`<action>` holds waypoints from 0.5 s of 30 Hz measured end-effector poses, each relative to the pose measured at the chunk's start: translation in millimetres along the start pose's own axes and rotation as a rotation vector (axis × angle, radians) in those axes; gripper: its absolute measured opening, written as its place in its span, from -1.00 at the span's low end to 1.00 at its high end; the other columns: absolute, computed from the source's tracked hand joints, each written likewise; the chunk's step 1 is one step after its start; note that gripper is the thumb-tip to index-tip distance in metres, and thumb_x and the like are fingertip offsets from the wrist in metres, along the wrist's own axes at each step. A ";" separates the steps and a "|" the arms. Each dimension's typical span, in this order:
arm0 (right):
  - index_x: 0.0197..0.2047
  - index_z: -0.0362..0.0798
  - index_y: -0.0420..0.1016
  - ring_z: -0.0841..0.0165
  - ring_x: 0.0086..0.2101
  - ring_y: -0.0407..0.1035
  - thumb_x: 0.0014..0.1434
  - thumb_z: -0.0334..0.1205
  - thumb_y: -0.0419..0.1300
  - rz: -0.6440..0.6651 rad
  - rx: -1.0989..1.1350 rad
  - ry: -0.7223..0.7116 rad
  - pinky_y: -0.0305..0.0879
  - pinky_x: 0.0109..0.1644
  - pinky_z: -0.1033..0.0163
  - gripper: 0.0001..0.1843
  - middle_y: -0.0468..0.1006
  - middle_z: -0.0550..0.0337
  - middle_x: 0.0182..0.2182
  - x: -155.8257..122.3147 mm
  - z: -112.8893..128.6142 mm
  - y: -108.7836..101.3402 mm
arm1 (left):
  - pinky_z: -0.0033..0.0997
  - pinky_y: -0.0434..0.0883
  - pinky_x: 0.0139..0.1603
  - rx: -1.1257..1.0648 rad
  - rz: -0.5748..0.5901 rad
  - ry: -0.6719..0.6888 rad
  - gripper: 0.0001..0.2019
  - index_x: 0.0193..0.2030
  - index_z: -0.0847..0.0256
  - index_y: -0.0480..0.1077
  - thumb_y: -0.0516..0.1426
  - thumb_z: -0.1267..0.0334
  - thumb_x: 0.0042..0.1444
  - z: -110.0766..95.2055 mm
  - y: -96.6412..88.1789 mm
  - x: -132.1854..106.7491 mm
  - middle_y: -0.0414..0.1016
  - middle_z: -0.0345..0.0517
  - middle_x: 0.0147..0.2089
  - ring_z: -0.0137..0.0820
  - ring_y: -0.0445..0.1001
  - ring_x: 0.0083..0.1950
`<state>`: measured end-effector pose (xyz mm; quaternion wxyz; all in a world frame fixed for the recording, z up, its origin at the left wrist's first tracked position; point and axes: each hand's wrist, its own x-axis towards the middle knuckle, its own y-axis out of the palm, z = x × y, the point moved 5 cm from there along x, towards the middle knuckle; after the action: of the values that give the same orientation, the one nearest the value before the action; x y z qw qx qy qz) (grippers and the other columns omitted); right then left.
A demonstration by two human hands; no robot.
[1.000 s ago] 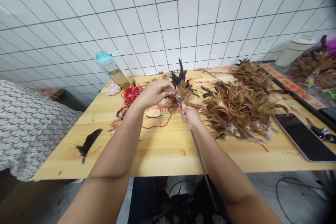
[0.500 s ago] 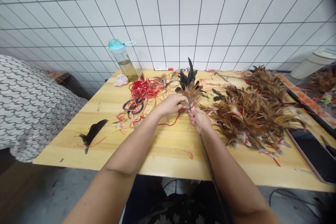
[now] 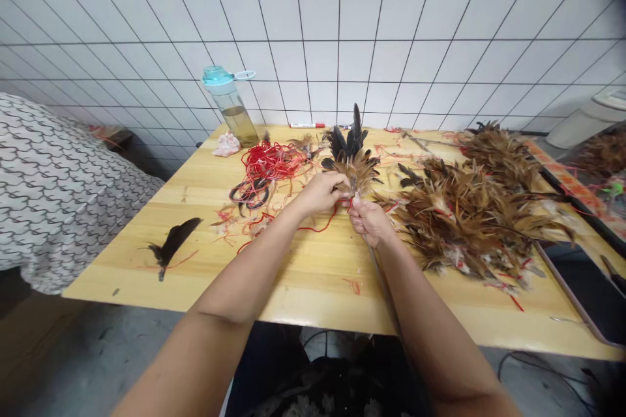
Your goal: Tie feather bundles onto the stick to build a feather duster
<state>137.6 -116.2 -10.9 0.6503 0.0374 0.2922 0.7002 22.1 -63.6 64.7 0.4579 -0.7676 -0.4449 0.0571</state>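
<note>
A stick point(image 3: 384, 277) with a fan of black and brown feathers point(image 3: 353, 159) at its far end, like a feather duster, points away from me over the table. My right hand point(image 3: 370, 220) is closed around it just below the feathers. At the feather bases, my left hand point(image 3: 321, 193) pinches the red string point(image 3: 320, 227), which runs across to the right fingers and trails over the wood. Exactly how the string wraps there is hidden by my fingers. To the left of my left hand lies a tangle of red string point(image 3: 274, 159), with dark-handled scissors point(image 3: 250, 193) in front of it.
Heaped brown feather bundles point(image 3: 469, 215) cover the table's right side, beside a dark-screened tablet point(image 3: 581, 287). A single black feather point(image 3: 176, 241) lies at left. Along the tiled wall stand a water bottle point(image 3: 237, 114) and a red-and-white marker point(image 3: 307, 125). Patterned cloth point(image 3: 63, 195) hangs at far left.
My right hand has shifted slightly around the stick, and red string now shows stretched between both hands. The feather fan has turned a little. The view has tilted slightly.
</note>
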 end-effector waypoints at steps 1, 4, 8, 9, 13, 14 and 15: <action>-0.42 -0.09 0.33 0.65 -0.72 -0.12 -0.15 0.06 0.43 0.020 -0.006 -0.006 -0.35 -0.68 0.45 -0.53 0.13 0.47 -0.70 -0.2 0.0 0.7 | -0.48 0.32 -0.19 -0.006 -0.003 0.001 -0.76 -0.32 0.23 0.46 0.06 0.58 -0.03 0.0 0.0 -0.6 0.53 -0.17 -0.32 -0.43 0.45 -0.26; -0.45 -0.07 0.29 0.65 -0.71 -0.11 -0.25 0.09 0.47 0.043 -0.030 -0.020 -0.33 -0.68 0.46 -0.46 0.14 0.47 -0.70 -0.2 -0.4 1.3 | -0.47 0.33 -0.17 -0.016 -0.012 0.005 -0.76 -0.31 0.24 0.46 0.06 0.59 -0.04 1.0 1.3 -1.7 0.54 -0.17 -0.30 -0.43 0.46 -0.24; -0.47 -0.06 0.26 0.64 -0.72 -0.11 -0.21 0.10 0.44 0.004 -0.076 -0.039 -0.32 -0.69 0.47 -0.48 0.14 0.47 -0.70 0.6 -1.2 -1.3 | -0.43 0.35 -0.16 -0.076 -0.032 -0.043 -0.88 -0.31 0.23 0.43 0.12 0.48 0.02 4.9 5.9 -2.8 0.54 -0.16 -0.30 -0.40 0.48 -0.24; -0.48 -0.06 0.26 0.64 -0.72 -0.11 -0.19 0.10 0.43 -0.007 -0.086 -0.045 -0.31 -0.69 0.47 -0.49 0.13 0.47 -0.70 0.6 -1.0 -2.2 | -0.42 0.36 -0.16 -0.105 -0.041 -0.061 -0.88 -0.27 0.23 0.42 0.14 0.45 0.02 5.9 6.7 -3.2 0.55 -0.16 -0.29 -0.39 0.49 -0.24; -0.48 -0.06 0.23 0.64 -0.71 -0.10 -0.10 0.08 0.39 -0.016 -0.079 -0.056 -0.29 -0.69 0.48 -0.52 0.12 0.46 -0.68 -0.3 1.5 -3.9 | -0.35 0.39 -0.11 -0.194 -0.081 -0.101 -0.71 -0.08 0.20 0.34 0.20 0.35 0.02 6.1 5.5 -5.0 0.55 -0.15 -0.21 -0.34 0.51 -0.18; -0.47 -0.06 0.24 0.64 -0.72 -0.10 -0.08 0.07 0.39 -0.013 -0.070 -0.047 -0.29 -0.69 0.48 -0.53 0.12 0.46 -0.68 -0.6 1.9 -3.9 | -0.34 0.40 -0.09 -0.214 -0.082 -0.106 -0.69 -0.06 0.19 0.33 0.20 0.34 0.02 5.7 4.7 -5.3 0.54 -0.14 -0.18 -0.34 0.51 -0.16; -0.46 -0.06 0.24 0.64 -0.72 -0.10 -0.06 0.07 0.38 -0.011 -0.060 -0.037 -0.30 -0.69 0.48 -0.54 0.12 0.47 -0.68 -0.9 2.3 -3.9 | -0.33 0.40 -0.06 -0.234 -0.083 -0.109 -0.67 -0.04 0.19 0.32 0.20 0.33 0.02 5.6 3.7 -5.5 0.54 -0.13 -0.16 -0.33 0.51 -0.14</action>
<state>142.3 -116.2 -10.5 0.6601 0.0291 0.2593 0.7044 18.4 -64.7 56.9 0.3425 -0.7923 -0.5042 0.0274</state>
